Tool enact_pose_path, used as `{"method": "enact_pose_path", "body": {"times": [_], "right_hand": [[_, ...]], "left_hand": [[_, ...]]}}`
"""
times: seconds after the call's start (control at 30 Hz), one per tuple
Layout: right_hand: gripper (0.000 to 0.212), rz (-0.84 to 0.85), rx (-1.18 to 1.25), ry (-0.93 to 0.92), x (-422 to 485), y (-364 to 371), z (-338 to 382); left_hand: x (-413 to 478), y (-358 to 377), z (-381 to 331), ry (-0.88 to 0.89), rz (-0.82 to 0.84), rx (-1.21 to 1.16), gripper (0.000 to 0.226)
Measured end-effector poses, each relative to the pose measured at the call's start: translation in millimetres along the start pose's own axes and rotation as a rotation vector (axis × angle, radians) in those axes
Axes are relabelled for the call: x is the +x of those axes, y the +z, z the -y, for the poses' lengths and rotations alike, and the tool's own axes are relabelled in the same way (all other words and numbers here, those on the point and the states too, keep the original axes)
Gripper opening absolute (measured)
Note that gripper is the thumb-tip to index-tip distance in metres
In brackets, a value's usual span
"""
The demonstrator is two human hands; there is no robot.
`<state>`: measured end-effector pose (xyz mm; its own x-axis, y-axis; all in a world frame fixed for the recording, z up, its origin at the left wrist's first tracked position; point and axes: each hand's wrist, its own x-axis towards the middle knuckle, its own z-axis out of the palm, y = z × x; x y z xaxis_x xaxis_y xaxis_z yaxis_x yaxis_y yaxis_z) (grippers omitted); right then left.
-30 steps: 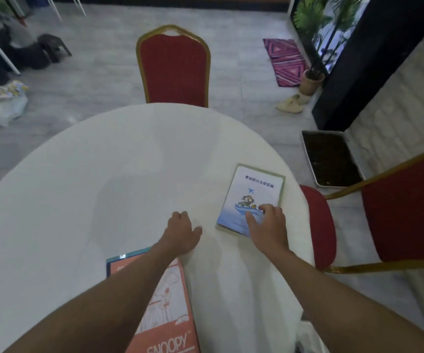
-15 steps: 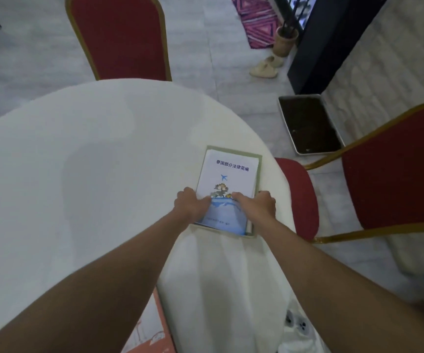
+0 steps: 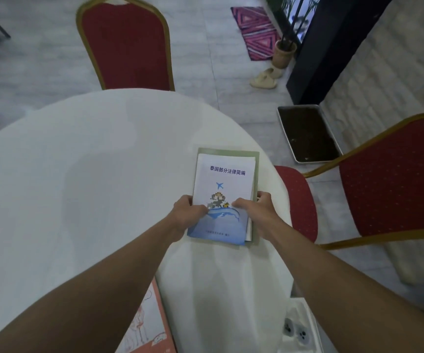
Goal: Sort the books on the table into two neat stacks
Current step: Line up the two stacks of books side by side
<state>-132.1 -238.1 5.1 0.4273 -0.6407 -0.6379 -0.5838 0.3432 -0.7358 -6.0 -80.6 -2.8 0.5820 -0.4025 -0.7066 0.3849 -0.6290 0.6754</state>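
A small stack of books lies near the right edge of the round white table. Its top book is white and blue with an aeroplane drawing, and a green book shows beneath it. My left hand grips the stack's left edge with the thumb on the cover. At the stack's right edge, my right hand holds it the same way. An orange Snoopy book lies at the near edge, partly hidden by my left forearm.
A red chair stands at the table's far side and another red chair at the right. On the floor are a dark tray, a patterned mat, a potted plant and a white power strip.
My left hand left the bare table and joined the right hand on the stack. The stack has been turned straighter, and the view has shifted toward it.
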Motion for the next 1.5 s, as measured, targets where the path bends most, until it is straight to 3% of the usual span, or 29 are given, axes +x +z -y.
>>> {"method": "enact_pose_path", "body": {"times": [0.13,0.33,0.57,0.87,1.5], "right_hand": [[0.066,0.033,0.046,-0.164,-21.2,-2.4,9.3],[0.049,0.12,-0.031,-0.424,-49.5,-10.2,12.9],[0.053,0.174,-0.191,-0.578,-60.6,-12.6,-15.6],[0.048,0.219,-0.401,-0.663,-71.9,-16.5,-30.3],[0.05,0.215,-0.389,-0.7,-86.7,-15.8,-44.8]], "left_hand": [[-30.0,-11.4,-9.4,0.205,-0.011,0.034,0.048],[-66.1,-32.4,-11.7,0.517,-0.044,0.148,0.053],[-81.1,-40.1,23.7,0.605,-0.001,0.452,0.053],[-95.2,-34.4,33.3,0.648,0.037,0.477,0.051],[-106.5,-31.6,43.7,0.659,0.018,0.413,0.05]]}}
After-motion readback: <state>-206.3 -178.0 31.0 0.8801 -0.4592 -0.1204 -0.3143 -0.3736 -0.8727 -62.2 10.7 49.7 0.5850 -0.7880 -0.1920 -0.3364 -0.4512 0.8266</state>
